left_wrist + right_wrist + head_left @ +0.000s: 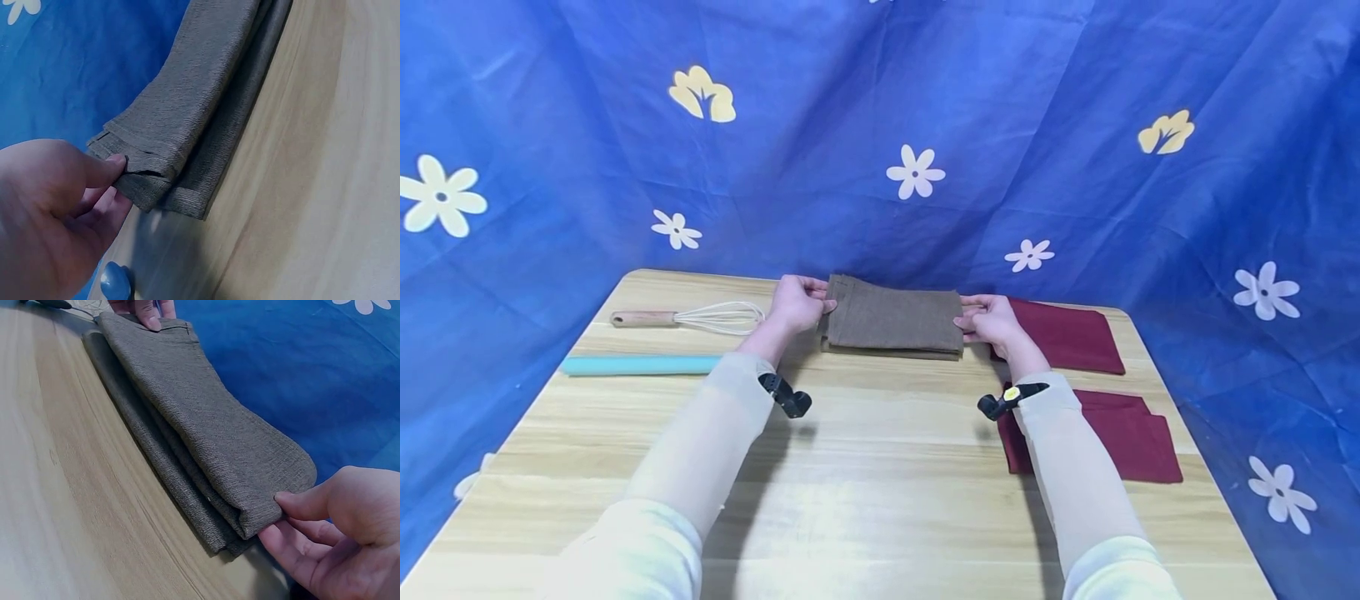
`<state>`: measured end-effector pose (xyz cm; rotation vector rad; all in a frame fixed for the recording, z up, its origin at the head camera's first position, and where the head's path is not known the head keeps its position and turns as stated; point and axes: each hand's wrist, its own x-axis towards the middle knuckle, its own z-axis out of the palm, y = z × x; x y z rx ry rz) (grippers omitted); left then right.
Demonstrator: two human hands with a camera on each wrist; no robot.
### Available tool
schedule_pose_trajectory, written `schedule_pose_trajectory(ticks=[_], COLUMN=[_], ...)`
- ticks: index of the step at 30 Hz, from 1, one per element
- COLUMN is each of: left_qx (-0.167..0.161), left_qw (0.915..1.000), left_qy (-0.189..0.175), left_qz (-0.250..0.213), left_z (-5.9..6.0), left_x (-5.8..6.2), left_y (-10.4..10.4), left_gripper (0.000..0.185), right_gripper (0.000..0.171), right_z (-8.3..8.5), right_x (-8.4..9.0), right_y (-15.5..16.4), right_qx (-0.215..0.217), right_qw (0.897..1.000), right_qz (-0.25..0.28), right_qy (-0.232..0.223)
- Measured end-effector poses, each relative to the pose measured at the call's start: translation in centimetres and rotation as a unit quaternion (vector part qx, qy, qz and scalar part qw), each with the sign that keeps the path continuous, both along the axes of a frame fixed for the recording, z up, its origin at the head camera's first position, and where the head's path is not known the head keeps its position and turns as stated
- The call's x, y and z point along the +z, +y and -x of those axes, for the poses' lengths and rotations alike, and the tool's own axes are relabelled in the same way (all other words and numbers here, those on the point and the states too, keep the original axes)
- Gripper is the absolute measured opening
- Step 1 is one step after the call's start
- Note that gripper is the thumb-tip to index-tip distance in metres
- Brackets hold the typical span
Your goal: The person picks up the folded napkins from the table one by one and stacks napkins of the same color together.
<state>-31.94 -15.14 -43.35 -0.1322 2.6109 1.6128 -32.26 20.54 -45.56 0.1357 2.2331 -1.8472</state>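
Note:
A folded brown cloth (891,321) lies at the far middle of the wooden table (865,467). My left hand (797,302) pinches the upper layers at the cloth's left end (140,159), thumb on top and fingers underneath. My right hand (988,318) pinches the upper layers at the right end (262,506) in the same way. The top layers are lifted slightly off the bottom layer (169,469), which stays flat on the table. The left hand's fingertips (147,309) also show at the far end in the right wrist view.
Two folded dark red cloths lie at the right: one (1063,333) behind my right hand, one (1120,433) under my right forearm. A whisk (700,317) with wooden handle and a light blue roll (640,365) lie at the left. Blue flowered fabric (880,125) surrounds the table.

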Motion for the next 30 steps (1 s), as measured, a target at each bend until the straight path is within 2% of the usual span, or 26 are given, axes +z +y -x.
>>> schedule_pose_trajectory(ticks=[8, 18, 30], left_qx=[0.008, -0.003, -0.008], left_qw=[0.9996, 0.9987, 0.9986], left_qy=[-0.005, -0.028, -0.026], left_qz=[0.028, 0.043, 0.046], left_z=[0.1, 0.2, 0.4], left_x=[-0.9, -1.6, -1.7], left_y=[0.1, -0.5, -0.6], left_gripper=[0.040, 0.039, 0.038], right_gripper=[0.054, 0.051, 0.048], right_z=[0.1, -0.4, -0.5], right_x=[-0.6, -0.9, -1.3], right_y=[-0.1, -0.1, 0.0], right_qx=[0.002, 0.002, -0.004], right_qw=[1.000, 0.999, 1.000], right_qz=[-0.009, -0.033, -0.030], right_qy=[-0.006, -0.014, -0.001])
